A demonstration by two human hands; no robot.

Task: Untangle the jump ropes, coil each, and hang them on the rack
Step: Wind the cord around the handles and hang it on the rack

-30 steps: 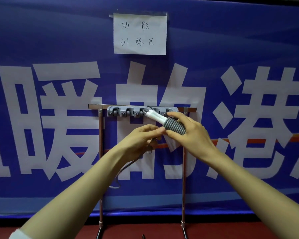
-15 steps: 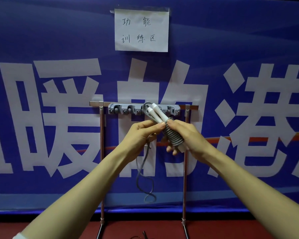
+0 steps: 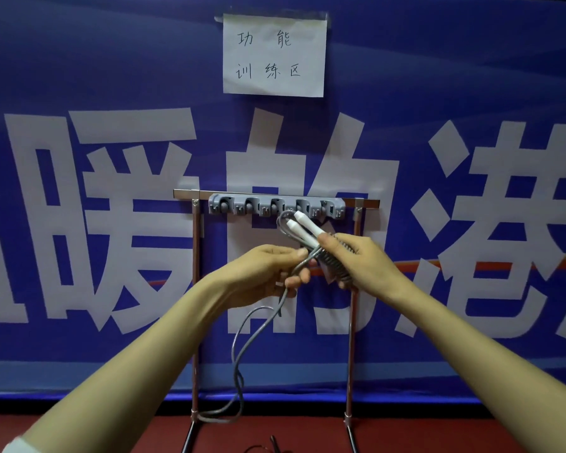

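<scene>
Blue banner (image 3: 79, 76) behind, rack (image 3: 276, 206) before you. Your right hand (image 3: 363, 263) grips handles (image 3: 303, 227), rope (image 3: 242, 348) wound round them, tips pointing up-left at rack just above. Your left hand (image 3: 262, 273) pinches loose rope; long loop hangs near floor.

Floor (image 3: 111, 433): dark red, runs L–R along near edge of view. Rack (image 3: 195, 289) stands on it, centre: 2 metal posts, feet splayed toward near side, crossbar on top w/ grey hook strip (image 3: 275, 206) fixed at mid. Dark cord (image 3: 272, 445) lies on floor btwn the 2 feet, partly cut off. Low loop of grey jump rope (image 3: 239, 354) by L post foot; floor contact: can't tell.
</scene>
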